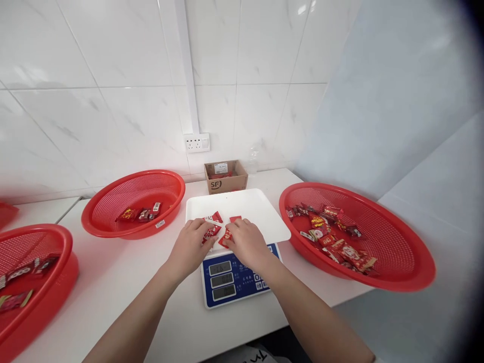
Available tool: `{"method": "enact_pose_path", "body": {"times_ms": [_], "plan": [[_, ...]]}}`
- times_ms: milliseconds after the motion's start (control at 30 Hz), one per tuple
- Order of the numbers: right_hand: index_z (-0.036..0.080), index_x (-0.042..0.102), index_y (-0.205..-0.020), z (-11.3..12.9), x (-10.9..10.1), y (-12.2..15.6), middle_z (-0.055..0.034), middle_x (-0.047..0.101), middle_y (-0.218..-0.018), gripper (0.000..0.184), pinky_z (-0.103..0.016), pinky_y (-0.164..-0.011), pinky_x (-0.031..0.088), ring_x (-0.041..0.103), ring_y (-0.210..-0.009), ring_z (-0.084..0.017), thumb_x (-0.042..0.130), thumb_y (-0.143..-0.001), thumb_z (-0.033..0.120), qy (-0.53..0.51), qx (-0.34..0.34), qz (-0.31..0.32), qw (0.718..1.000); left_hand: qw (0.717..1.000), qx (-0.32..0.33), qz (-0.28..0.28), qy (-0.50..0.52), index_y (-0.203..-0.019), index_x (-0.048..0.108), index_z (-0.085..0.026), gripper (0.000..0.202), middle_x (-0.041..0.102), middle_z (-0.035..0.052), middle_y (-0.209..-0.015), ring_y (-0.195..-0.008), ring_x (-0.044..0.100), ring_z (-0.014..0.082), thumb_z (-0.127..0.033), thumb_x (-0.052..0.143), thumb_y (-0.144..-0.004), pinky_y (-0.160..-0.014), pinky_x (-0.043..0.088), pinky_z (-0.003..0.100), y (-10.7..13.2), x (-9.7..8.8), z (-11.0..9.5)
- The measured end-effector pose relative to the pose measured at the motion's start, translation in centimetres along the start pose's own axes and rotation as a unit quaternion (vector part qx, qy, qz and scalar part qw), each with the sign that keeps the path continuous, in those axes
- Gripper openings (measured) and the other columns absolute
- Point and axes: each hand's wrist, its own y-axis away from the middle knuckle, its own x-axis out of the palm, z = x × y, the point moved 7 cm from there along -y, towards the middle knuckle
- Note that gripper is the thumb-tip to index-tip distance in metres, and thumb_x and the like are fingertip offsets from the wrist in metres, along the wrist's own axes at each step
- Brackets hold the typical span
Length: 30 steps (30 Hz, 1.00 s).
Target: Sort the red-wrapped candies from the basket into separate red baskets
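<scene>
A blue electronic scale (230, 282) with a white weighing tray (249, 206) stands on the white counter in front of me. Several small red snack packets (216, 218) lie at the tray's near edge. My left hand (192, 244) rests on the tray with its fingers curled over a red packet (210, 233). My right hand (247, 241) lies beside it, fingers closed on another red packet (226, 238). The two hands nearly touch over the packets.
A red mesh basket (381, 272) holding several packets sits at the right. Another red basket (113, 222) with a few packets sits at the left, a third red basket (49, 237) at the far left. A small cardboard box (227, 182) stands against the tiled wall below a socket (197, 143).
</scene>
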Motion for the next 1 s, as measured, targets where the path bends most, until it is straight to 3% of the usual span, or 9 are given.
{"method": "enact_pose_path", "body": {"times_ms": [133, 233, 300, 467, 633, 733, 800, 867, 1000], "plan": [[0.014, 0.061, -0.092, -0.9, -0.3, 0.3, -0.0101, 0.062, -0.094, 0.015, -0.034, -0.079, 0.041, 0.054, -0.093, -0.023, 0.060, -0.080, 0.024, -0.074, 0.015, -0.004, 0.997, 0.998, 0.046, 0.008, 0.032, -0.104, 0.062, -0.019, 0.028, 0.062, 0.0090, -0.108, -0.100, 0.053, 0.0250, -0.037, 0.047, -0.088, -0.087, 0.044, 0.039, -0.1, 0.8, -1.3], [0.018, 0.058, -0.085, -1.2, -1.3, 0.9, -0.0041, 0.061, -0.089, 0.010, -0.031, -0.076, 0.041, 0.054, -0.086, -0.018, 0.063, -0.076, 0.020, -0.208, 0.024, -0.034, 0.977, 0.994, 0.067, 0.029, 0.077, -0.104, 0.060, -0.020, 0.032, 0.063, 0.0086, -0.107, -0.100, 0.053, 0.0250, -0.043, 0.046, -0.088, -0.087, 0.043, 0.039, -0.3, 0.8, -2.2], [0.019, 0.056, -0.083, -1.4, -2.0, 1.3, 0.0001, 0.059, -0.082, 0.009, -0.028, -0.071, 0.042, 0.054, -0.078, -0.014, 0.063, -0.076, 0.020, -0.337, 0.022, -0.045, 0.940, 0.989, 0.074, 0.056, 0.117, -0.098, 0.061, -0.021, 0.033, 0.065, 0.0066, -0.100, -0.095, 0.055, 0.0230, -0.046, 0.042, -0.089, -0.083, 0.044, 0.035, -0.4, 0.7, -2.7], [0.019, 0.058, -0.085, -1.2, -2.2, 1.9, 0.0014, 0.058, -0.078, 0.014, -0.027, -0.070, 0.046, 0.055, -0.070, -0.011, 0.058, -0.080, 0.031, -0.591, 0.008, -0.009, 0.806, 0.974, 0.028, 0.108, 0.196, -0.074, 0.054, -0.020, 0.041, 0.055, -0.0004, -0.065, -0.061, 0.049, 0.0153, -0.055, 0.038, -0.087, -0.055, 0.040, 0.025, -0.9, 0.5, -3.5], [0.018, 0.057, -0.081, -1.4, -2.1, 2.5, 0.0016, 0.056, -0.078, 0.014, -0.025, -0.067, 0.047, 0.053, -0.068, -0.009, 0.058, -0.080, 0.033, -0.632, 0.021, -0.035, 0.774, 0.969, 0.024, 0.111, 0.221, -0.068, 0.052, -0.020, 0.040, 0.053, -0.0017, -0.063, -0.061, 0.049, 0.0139, -0.053, 0.039, -0.087, -0.054, 0.038, 0.023, -0.9, 0.4, -4.6], [0.019, 0.058, -0.087, -1.2, -2.4, 3.2, 0.0004, 0.057, -0.083, 0.017, -0.026, -0.067, 0.048, 0.055, -0.069, -0.009, 0.052, -0.084, 0.035, -0.620, 0.000, -0.017, 0.785, 0.970, 0.040, 0.112, 0.212, -0.064, 0.049, -0.020, 0.041, 0.050, -0.0022, -0.059, -0.057, 0.047, 0.0130, -0.051, 0.038, -0.087, -0.052, 0.036, 0.023, -0.6, 0.3, -4.8], [0.020, 0.059, -0.096, -2.1, -3.2, 3.7, -0.0010, 0.060, -0.088, 0.022, -0.027, -0.069, 0.049, 0.057, -0.073, -0.010, 0.048, -0.087, 0.036, -0.582, 0.003, -0.014, 0.813, 0.976, 0.041, 0.105, 0.184, -0.062, 0.046, -0.021, 0.041, 0.048, -0.0021, -0.057, -0.056, 0.045, 0.0131, -0.050, 0.037, -0.088, -0.051, 0.035, 0.023, -0.6, 0.0, -4.5], [0.021, 0.059, -0.103, -4.4, -4.6, 4.1, -0.0025, 0.063, -0.092, 0.024, -0.028, -0.073, 0.049, 0.060, -0.079, -0.012, 0.049, -0.087, 0.035, -0.503, 0.028, -0.047, 0.863, 0.985, 0.040, 0.098, 0.135, -0.060, 0.044, -0.021, 0.041, 0.048, -0.0018, -0.057, -0.055, 0.046, 0.0138, -0.049, 0.036, -0.089, -0.051, 0.035, 0.024, -0.7, -0.3, -3.9], [0.020, 0.062, -0.107, -12.0, -7.8, 5.2, -0.0072, 0.065, -0.106, 0.025, -0.034, -0.083, 0.046, 0.059, -0.095, -0.018, 0.049, -0.086, 0.028, -0.239, 0.107, -0.129, 0.956, 0.990, 0.040, 0.123, 0.046, -0.062, 0.049, -0.022, 0.040, 0.056, 0.0007, -0.064, -0.065, 0.053, 0.0178, -0.048, 0.035, -0.089, -0.056, 0.039, 0.027, -1.1, 0.1, -2.4]]}}
